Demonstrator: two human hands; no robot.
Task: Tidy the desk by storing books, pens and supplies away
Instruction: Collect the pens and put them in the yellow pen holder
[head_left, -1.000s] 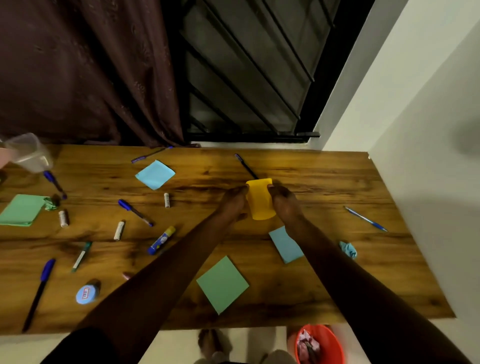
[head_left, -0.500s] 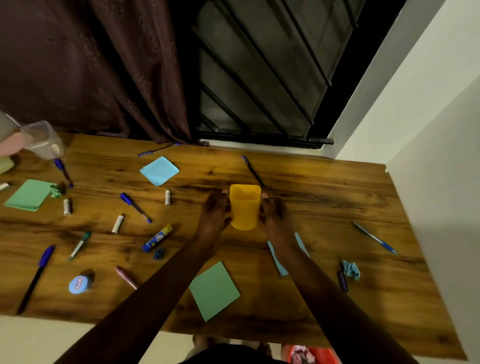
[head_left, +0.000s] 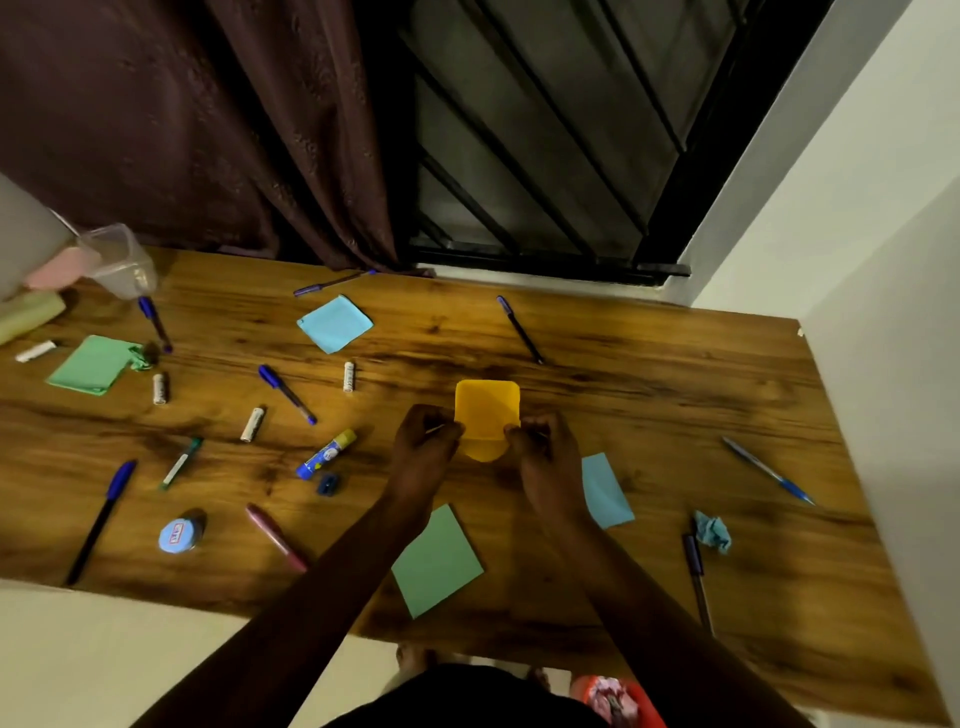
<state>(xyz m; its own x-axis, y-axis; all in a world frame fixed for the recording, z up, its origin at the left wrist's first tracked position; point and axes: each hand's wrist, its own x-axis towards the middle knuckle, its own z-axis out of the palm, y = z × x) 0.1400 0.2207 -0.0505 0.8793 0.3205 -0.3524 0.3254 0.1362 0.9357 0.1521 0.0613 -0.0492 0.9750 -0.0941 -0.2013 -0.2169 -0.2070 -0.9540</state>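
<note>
A yellow plastic cup (head_left: 487, 410) stands on the wooden desk (head_left: 675, 395) near its middle. My left hand (head_left: 423, 447) grips its left side and my right hand (head_left: 545, 449) grips its right side, fingers curled against the lower wall. Pens lie scattered: a black one (head_left: 519, 330) behind the cup, blue ones (head_left: 287, 393) to the left and a blue one (head_left: 768, 470) at the right. A glue stick (head_left: 326, 454) and a blue sharpener (head_left: 327, 484) lie left of my left hand. Green (head_left: 436, 561) and blue (head_left: 605, 491) note sheets lie by my forearms.
A clear plastic cup (head_left: 122, 262) is held by another person's hand at the far left. Small white tubes (head_left: 252, 424), a round blue tin (head_left: 179, 535), a crumpled blue paper (head_left: 714, 530) and a green pad (head_left: 93, 364) lie about. A red bin (head_left: 615, 699) sits on the floor. Curtain and window grille behind.
The camera has moved closer and tilted; both hands have slid lower on the yellow cup, which stays on the desk. The clear cup at the left stays held.
</note>
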